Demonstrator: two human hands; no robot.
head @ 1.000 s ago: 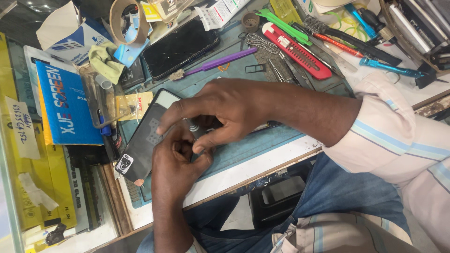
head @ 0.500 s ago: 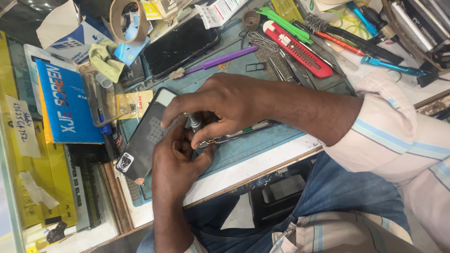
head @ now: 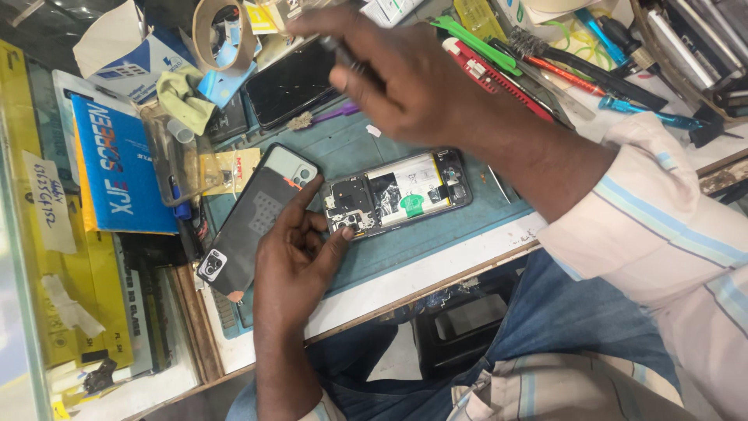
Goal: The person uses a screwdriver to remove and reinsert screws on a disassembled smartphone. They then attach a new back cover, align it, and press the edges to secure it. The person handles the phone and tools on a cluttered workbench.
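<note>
An opened phone (head: 397, 191) lies with its back off on the teal work mat (head: 436, 238), its battery and boards showing. My left hand (head: 300, 261) rests beside it with fingers spread, the thumb tip touching the phone's near-left corner. The forefinger lies over the dark back cover (head: 253, 222), which sits left of the phone. Above the mat's far side, my right hand (head: 413, 78) is raised and blurred. It is closed around a thin dark tool (head: 340, 51) that sticks out to the left.
A black phone with a cracked screen (head: 292, 82) lies at the back. Near it are a tape roll (head: 226, 31), a purple tool (head: 335, 115), a red utility knife (head: 499, 78) and a green pry tool (head: 467, 35). A blue box (head: 117, 164) stands at the left.
My right hand has lifted off the phone and moved up and back with the dark tool. The opened phone is now uncovered. My left hand has opened and stays at its corner.
</note>
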